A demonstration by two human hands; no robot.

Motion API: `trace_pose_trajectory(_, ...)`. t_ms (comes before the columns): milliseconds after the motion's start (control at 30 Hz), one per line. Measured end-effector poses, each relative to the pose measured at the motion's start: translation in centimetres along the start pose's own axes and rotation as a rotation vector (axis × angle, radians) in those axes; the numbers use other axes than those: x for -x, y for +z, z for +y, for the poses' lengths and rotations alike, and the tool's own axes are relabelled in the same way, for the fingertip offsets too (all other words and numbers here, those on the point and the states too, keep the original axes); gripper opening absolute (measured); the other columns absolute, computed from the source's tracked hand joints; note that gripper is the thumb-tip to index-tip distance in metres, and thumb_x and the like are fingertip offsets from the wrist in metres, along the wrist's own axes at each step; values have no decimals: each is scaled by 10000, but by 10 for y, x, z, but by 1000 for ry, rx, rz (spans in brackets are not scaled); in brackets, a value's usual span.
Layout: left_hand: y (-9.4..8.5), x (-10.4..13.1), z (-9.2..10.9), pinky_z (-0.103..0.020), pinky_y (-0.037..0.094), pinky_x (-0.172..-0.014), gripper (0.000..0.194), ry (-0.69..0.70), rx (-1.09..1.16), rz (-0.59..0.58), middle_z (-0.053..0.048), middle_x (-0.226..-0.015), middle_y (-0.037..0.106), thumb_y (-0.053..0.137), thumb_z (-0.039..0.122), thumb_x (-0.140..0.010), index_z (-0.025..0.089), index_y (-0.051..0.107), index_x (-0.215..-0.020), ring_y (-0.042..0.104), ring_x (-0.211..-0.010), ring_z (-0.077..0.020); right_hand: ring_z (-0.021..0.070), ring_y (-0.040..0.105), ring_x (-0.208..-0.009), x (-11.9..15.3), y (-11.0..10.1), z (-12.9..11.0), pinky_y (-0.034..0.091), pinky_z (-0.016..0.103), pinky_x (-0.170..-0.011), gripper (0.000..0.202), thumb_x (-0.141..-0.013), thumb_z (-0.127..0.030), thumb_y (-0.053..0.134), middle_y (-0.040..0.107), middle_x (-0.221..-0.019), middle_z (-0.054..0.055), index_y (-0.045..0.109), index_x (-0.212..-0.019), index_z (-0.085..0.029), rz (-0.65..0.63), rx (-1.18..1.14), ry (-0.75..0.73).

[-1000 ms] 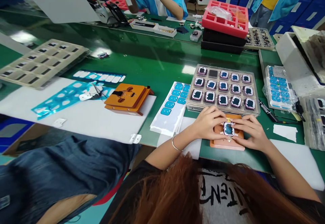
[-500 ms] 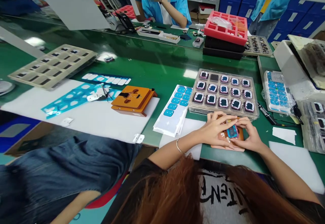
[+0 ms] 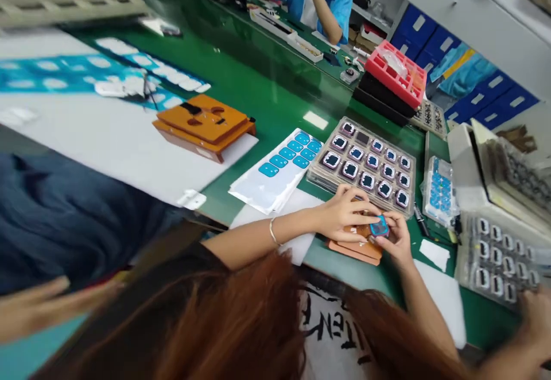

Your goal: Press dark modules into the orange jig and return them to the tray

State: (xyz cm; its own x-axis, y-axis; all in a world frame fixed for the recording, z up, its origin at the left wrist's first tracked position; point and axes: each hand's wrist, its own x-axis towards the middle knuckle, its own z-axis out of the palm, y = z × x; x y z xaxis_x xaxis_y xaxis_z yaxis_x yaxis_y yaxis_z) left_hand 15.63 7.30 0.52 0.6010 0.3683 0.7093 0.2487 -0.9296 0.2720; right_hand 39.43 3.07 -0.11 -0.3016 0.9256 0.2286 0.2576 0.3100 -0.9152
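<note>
A small rounded-square watch case [image 3: 379, 227] with a blue film on its face is between my two hands, over an orange-brown fixture block [image 3: 355, 249]. My right hand [image 3: 398, 239] pinches its right side between thumb and fingers. From the left, my left hand [image 3: 344, 217] reaches across the block, its fingertips closed against the case's left edge. Those fingers hide part of the block. Just beyond my hands stands a clear tray [image 3: 317, 180] of similar cases in rows. To its left lies a white sheet [image 3: 253, 187] with blue film stickers.
Another orange fixture [image 3: 206, 121] stands on a white mat [image 3: 107, 139] at left. At right are a pack of blue films [image 3: 439, 190], a black pen [image 3: 420, 219] and a parts tray [image 3: 495, 259]. A blurred hand [image 3: 536, 317] is by that tray; a co-worker [image 3: 316, 1] sits opposite.
The camera view has tilted and shifted. My hands stay together at the watch case, with the left fingers now drawn more to its left side. Another person's hand has appeared at lower right.
</note>
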Motion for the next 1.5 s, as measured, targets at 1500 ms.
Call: trace_pose_trajectory(1500,-101,111,-30,-396,455,-999,493,-1168,-597,-203,-115,-1362,594,608,459,-932,193,554,-1344,529,-1262,-276,238,695,-838,-4,2,14,604,360,-745,437,-838,-587,661,650,-998,75,617,-1102,-241,79,515,-318)
